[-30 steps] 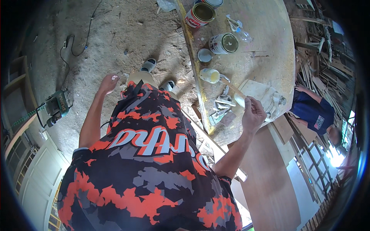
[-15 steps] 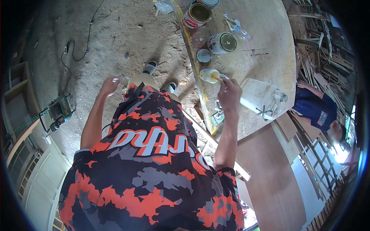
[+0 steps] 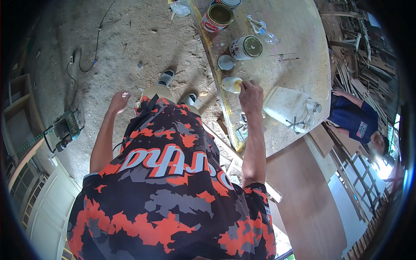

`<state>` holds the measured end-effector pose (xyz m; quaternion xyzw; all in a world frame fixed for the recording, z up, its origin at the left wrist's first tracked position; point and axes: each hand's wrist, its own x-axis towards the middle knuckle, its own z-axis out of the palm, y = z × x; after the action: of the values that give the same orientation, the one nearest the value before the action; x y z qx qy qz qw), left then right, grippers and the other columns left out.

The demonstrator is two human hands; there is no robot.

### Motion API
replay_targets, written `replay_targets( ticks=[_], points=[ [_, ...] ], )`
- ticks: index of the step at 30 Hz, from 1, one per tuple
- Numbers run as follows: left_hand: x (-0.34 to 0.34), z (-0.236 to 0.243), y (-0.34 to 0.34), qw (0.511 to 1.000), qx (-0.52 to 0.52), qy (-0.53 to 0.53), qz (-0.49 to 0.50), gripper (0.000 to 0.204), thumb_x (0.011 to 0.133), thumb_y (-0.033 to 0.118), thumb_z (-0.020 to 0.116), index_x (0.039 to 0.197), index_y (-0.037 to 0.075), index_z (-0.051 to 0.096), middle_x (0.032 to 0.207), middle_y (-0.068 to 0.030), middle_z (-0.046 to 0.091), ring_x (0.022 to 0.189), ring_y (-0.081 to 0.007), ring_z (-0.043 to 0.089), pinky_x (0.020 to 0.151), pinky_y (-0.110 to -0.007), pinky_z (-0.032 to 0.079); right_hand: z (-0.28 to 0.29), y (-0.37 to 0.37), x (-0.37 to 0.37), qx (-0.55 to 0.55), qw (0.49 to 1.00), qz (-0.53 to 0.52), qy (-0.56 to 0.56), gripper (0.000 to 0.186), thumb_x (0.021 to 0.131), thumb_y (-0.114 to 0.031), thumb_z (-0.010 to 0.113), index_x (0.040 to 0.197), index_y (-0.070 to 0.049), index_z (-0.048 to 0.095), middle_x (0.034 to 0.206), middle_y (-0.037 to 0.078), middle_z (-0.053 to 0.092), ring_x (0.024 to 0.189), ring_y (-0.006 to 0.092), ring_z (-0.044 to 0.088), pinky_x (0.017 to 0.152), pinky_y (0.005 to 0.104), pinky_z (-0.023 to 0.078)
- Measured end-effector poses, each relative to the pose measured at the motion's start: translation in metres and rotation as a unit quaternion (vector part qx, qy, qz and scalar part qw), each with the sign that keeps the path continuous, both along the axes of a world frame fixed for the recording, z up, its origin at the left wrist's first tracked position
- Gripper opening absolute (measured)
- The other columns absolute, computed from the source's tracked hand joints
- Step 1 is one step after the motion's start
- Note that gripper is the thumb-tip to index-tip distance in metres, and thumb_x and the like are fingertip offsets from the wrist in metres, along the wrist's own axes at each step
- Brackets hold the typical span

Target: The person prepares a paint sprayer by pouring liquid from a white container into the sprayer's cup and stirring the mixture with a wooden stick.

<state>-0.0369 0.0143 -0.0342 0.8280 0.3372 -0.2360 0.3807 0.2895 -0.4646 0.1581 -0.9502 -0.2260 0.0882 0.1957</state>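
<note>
My right hand (image 3: 250, 96) is closed on a stick (image 3: 239, 83) that dips into a small white cup of pale yellow liquid (image 3: 229, 83) near the worktable's edge (image 3: 220, 91); its fingers partly hide the stick. Beside that hand lies a white plastic jerrycan (image 3: 288, 108). My left hand (image 3: 118, 101) hangs over the floor with curled fingers and a small white something at the fingertips, too small to name. Above the cup are a round lid (image 3: 226, 63), a paint can (image 3: 246, 48) and a red-labelled can (image 3: 216, 19).
A person in a navy shirt (image 3: 353, 117) is at the right, beside stacked timber (image 3: 359, 73). Plywood sheets (image 3: 303, 195) lean at lower right. A green power tool (image 3: 65, 128), cable (image 3: 86, 69), wooden shelf unit (image 3: 19, 106) and white door (image 3: 50, 208) are at the left.
My right hand has swung left and up toward the cup, bringing the stick into it and uncovering more of the jerrycan. My left hand is nearly in place.
</note>
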Motion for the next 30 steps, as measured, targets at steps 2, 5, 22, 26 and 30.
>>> replay_targets(
  ticks=[2,5,22,26,30],
  points=[
    [0.003,0.004,-0.003,1.0,-0.007,0.009,0.0,0.044,0.108,0.038,0.068,0.13,0.001,0.075,0.133,-0.0221,0.076,0.129,-0.0368,0.071,0.11,-0.044,0.054,0.001,-0.001,-0.002,-0.105,0.994,-0.006,-0.004,0.014,0.094,-0.013,0.074,0.101,-0.003,0.081,0.099,0.021,0.073,0.095,0.0423,0.072,0.085,0.0522,0.057],
    [0.002,0.001,-0.002,1.0,0.004,0.006,-0.002,0.044,0.108,0.039,0.068,0.13,0.002,0.076,0.133,-0.0221,0.076,0.129,-0.036,0.071,0.11,-0.044,0.054,0.005,0.0,-0.002,-0.057,0.998,0.016,0.032,0.016,0.094,-0.014,0.074,0.102,-0.003,0.082,0.1,0.021,0.074,0.095,0.0428,0.073,0.086,0.0526,0.057],
    [-0.001,-0.005,0.005,1.0,0.015,-0.005,-0.013,0.043,0.108,0.042,0.069,0.129,0.005,0.075,0.127,-0.0207,0.078,0.12,-0.0348,0.074,0.103,-0.043,0.056,0.01,0.002,-0.002,-0.026,0.999,-0.017,0.018,0.015,0.092,-0.012,0.075,0.101,-0.002,0.083,0.104,0.021,0.076,0.094,0.0418,0.073,0.087,0.0514,0.057],
    [0.006,0.007,0.002,0.999,0.025,0.004,-0.019,0.042,0.107,0.039,0.069,0.127,0.003,0.077,0.127,-0.0221,0.078,0.124,-0.0377,0.073,0.106,-0.045,0.056,0.003,-0.005,-0.001,-0.073,0.997,-0.007,0.01,0.016,0.092,-0.012,0.074,0.101,-0.001,0.083,0.104,0.021,0.076,0.092,0.0419,0.073,0.087,0.0514,0.057],
    [0.001,0.008,0.003,1.0,0.012,-0.014,-0.006,0.042,0.107,0.039,0.069,0.127,0.003,0.077,0.127,-0.0221,0.078,0.123,-0.0374,0.073,0.105,-0.045,0.056,0.012,0.003,0.0,-0.019,0.999,-0.004,0.04,0.016,0.093,-0.012,0.075,0.101,-0.001,0.083,0.106,0.021,0.076,0.093,0.0419,0.073,0.086,0.0516,0.057]
  ],
)
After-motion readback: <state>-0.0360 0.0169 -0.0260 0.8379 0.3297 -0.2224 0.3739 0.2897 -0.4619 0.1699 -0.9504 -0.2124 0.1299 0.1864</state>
